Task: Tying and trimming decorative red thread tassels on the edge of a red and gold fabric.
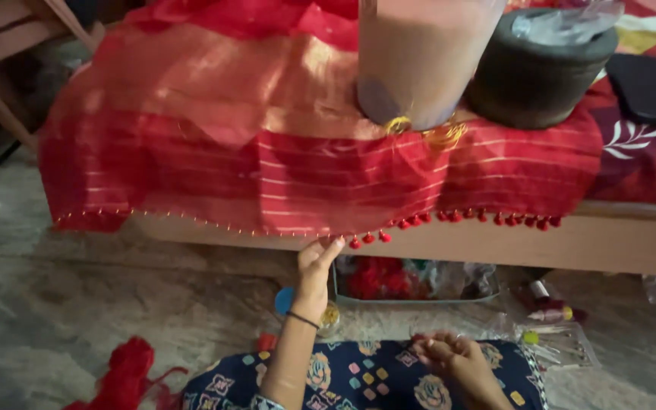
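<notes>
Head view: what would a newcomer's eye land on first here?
The big red cloth with gold stripes, draped over the edge of a low wooden platform, fills the upper frame; small red tassels line part of its hem. The left hand reaches up to that hem, while the right hand rests on the patterned blue lap. A tall container and a dark round pot sit on the cloth.

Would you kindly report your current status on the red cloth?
Left hand raised, fingertips at red cloth hem by the tassels. Right hand low on lap. Nothing between.
</notes>
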